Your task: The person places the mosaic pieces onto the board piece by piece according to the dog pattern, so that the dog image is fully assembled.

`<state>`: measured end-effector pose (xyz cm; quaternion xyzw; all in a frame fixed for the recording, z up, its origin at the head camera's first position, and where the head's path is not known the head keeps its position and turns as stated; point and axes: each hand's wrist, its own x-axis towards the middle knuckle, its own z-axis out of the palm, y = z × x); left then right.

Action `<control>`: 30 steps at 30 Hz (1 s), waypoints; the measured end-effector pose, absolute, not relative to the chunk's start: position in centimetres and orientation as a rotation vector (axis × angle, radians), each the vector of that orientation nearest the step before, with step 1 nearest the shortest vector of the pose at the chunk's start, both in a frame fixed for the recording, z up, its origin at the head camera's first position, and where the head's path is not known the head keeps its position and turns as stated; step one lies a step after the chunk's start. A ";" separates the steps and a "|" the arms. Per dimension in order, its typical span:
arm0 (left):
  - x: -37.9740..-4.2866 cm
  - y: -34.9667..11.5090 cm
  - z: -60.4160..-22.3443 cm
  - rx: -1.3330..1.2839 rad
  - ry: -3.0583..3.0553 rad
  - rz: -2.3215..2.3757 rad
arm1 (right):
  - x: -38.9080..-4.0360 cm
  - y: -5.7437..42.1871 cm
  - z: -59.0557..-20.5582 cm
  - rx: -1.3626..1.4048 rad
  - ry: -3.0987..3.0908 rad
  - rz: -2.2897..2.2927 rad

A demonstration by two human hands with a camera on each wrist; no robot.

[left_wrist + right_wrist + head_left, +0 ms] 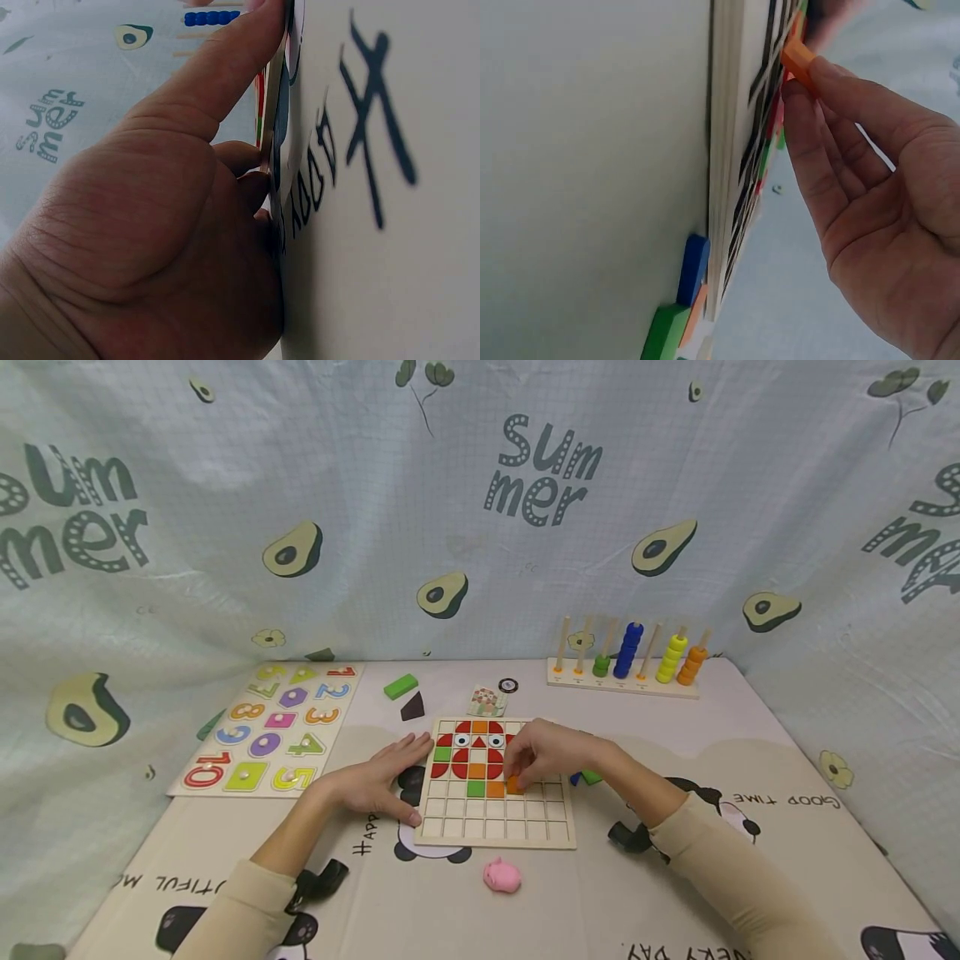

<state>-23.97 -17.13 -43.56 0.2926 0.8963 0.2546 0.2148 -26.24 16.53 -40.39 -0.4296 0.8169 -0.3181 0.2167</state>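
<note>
A wooden grid board (491, 842) lies mid-table, its upper rows partly filled with red, orange, green and eye-printed tiles. My right hand (546, 752) is over the board's right half and pinches an orange square tile (799, 61) between thumb and fingertips. In the head view that tile is just right of another orange tile (495, 789) and a green tile (476, 788) in one row. My left hand (378, 781) rests at the board's left edge with fingers extended, its thumb near the lower left side. The left wrist view shows mostly palm and thumb.
A number puzzle board (273, 721) lies at left. Behind the grid are a green block (401, 686), a dark wedge (412, 707) and a picture card (487, 701). A bead stacker (622, 687) stands back right. A pink pig toy (502, 876) sits in front; blue (694, 270) and green blocks (665, 331) lie right of the board.
</note>
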 end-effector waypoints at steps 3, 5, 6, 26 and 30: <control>-23.9 -17.1 -43.5 0.809 2.487 0.707 | -26.0 16.2 -40.5 -1.186 2.278 -0.837; -23.9 -17.1 -43.5 0.805 2.486 0.708 | -26.0 16.0 -40.6 -1.186 2.290 -0.824; -23.9 -17.1 -43.4 0.802 2.485 0.712 | -26.0 16.0 -40.6 -1.185 2.294 -0.820; -23.9 -17.1 -43.4 0.794 2.481 0.721 | -25.4 15.6 -40.8 -1.204 2.383 -0.683; -23.9 -17.1 -43.4 0.794 2.482 0.715 | -25.6 16.3 -40.5 -1.227 2.417 -0.713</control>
